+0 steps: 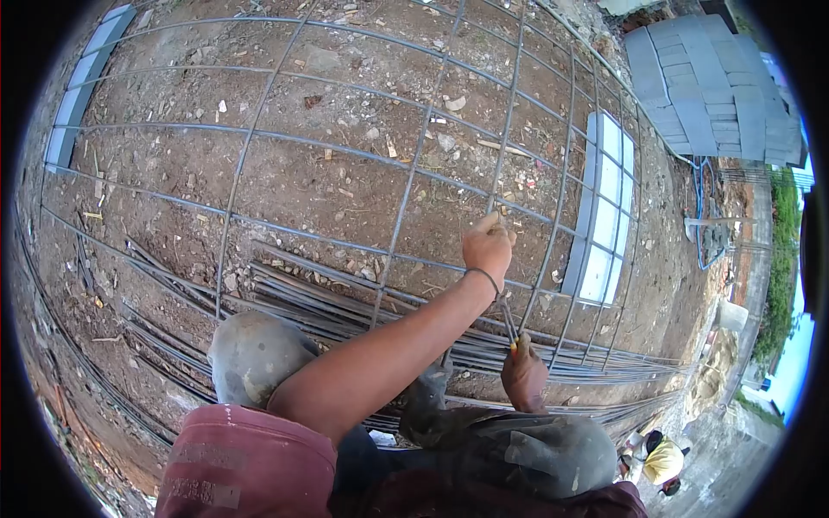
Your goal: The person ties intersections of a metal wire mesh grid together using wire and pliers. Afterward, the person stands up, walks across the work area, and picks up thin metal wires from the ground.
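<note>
My left hand, with a dark band at the wrist, is closed over a bar of the steel rebar grid. A bar runs into the top of the fist, but what the fingers hold is hidden. Lower and to its right, my right hand is wrapped around pincers with a yellow-orange grip showing. Their metal arms point up toward my left wrist. Beneath both hands lies a bundle of loose steel rods, partly covered by my left arm and knees.
Pale blocks hold up the grid at the right and far left. Grey sheets are stacked at the upper right. Stones and wood scraps litter the soil. A person in a yellow hat is at the lower right.
</note>
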Demonstrator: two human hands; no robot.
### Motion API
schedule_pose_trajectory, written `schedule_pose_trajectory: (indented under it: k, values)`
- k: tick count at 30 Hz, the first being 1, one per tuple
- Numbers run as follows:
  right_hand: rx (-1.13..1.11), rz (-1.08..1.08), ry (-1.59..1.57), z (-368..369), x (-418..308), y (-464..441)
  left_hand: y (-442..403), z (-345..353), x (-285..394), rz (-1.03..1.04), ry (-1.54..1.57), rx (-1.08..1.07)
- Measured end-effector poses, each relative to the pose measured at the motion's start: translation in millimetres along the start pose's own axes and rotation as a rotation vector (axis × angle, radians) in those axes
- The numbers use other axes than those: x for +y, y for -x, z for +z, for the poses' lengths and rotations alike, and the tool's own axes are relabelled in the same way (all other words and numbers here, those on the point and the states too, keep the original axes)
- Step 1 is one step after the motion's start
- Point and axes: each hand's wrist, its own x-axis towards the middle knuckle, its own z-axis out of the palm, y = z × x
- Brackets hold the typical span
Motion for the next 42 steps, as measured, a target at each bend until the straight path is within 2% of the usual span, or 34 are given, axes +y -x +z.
schedule_pose_trajectory:
  k: [4,5,8,9,10,12,14,16,18,22,23,26,32,35,39,42]
  values:
    - [0.111,-0.134,0.087,-68,31,-23,-3,-5,-3,-0.026,-0.022,-0.008]
    - [0.239,-0.244,0.11,-94,31,-45,-7,-5,-6,-0.003,-0.02,-0.007]
    - [0.31,-0.362,0.309,-157,27,-122,-17,12,-30,0.057,-0.068,0.049]
    - [0.352,-0.485,0.326,-165,31,-151,-12,22,-34,0.097,-0.073,0.098]
    - [0.261,-0.428,0.399,-178,13,-171,-7,31,-35,0.136,-0.079,0.143]
    - [0.212,-0.563,0.546,-185,-9,-214,8,39,-30,0.099,-0.076,0.142]
    - [0.14,-0.552,0.647,-186,-40,-236,12,38,-31,0.137,-0.079,0.126]
    - [0.025,-0.627,0.685,-180,-55,-248,14,44,-46,0.162,-0.096,0.182]
    - [-0.023,-0.617,0.686,-176,-66,-244,17,55,-49,0.285,-0.128,0.268]
    - [-0.058,-0.659,0.666,-165,-71,-251,9,54,-51,0.226,-0.095,0.243]
    - [-0.139,-0.589,0.647,-166,-69,-252,8,51,-53,0.232,-0.091,0.246]
    - [-0.187,-0.519,0.658,-164,-76,-244,8,44,-57,0.246,-0.098,0.22]
    - [-0.09,-0.445,0.666,-155,-88,-229,11,45,-50,0.25,-0.128,0.207]
    - [-0.189,-0.409,0.84,-162,-104,-229,11,46,-50,0.235,-0.121,0.204]
    - [-0.213,-0.465,0.884,-170,-121,-229,10,45,-51,0.244,-0.104,0.196]
    - [-0.172,-0.366,0.905,-174,-131,-226,11,45,-51,0.246,-0.099,0.194]
